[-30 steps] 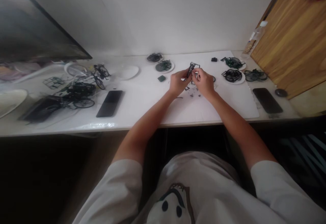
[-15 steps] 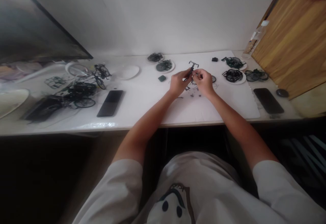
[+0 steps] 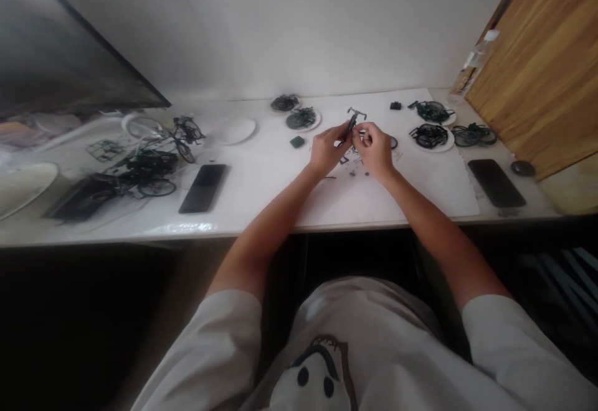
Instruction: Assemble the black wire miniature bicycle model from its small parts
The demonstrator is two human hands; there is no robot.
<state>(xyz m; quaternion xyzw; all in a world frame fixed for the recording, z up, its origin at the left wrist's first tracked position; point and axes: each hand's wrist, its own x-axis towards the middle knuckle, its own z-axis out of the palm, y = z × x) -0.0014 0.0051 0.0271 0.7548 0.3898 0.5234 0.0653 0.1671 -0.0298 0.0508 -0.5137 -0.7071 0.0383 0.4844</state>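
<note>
Above the white sheet, my left hand [image 3: 328, 148] is closed around the dark frame of a model bicycle, its grey handlebar [image 3: 356, 113] sticking up beyond the fingers. My right hand [image 3: 376, 151] is pinched against the same frame from the other side; whatever lies between its fingertips is too small and hidden to name. Part of a small wheel [image 3: 393, 143] shows just right of that hand. Small loose bicycle parts [image 3: 353, 172] lie scattered on the sheet below both hands.
White plates with model bicycle parts stand at the back [image 3: 303, 119] and right [image 3: 430, 137]. More model bicycles [image 3: 149, 165] crowd the left side. Phones lie left [image 3: 204, 188] and right [image 3: 496, 184]. A bottle [image 3: 476, 62] leans by the wooden board [image 3: 542, 68]. An empty plate [image 3: 233, 131] sits left of centre.
The view has shifted slightly. Both hands stay together at the model bicycle frame, with only a small turn of the right fingers.
</note>
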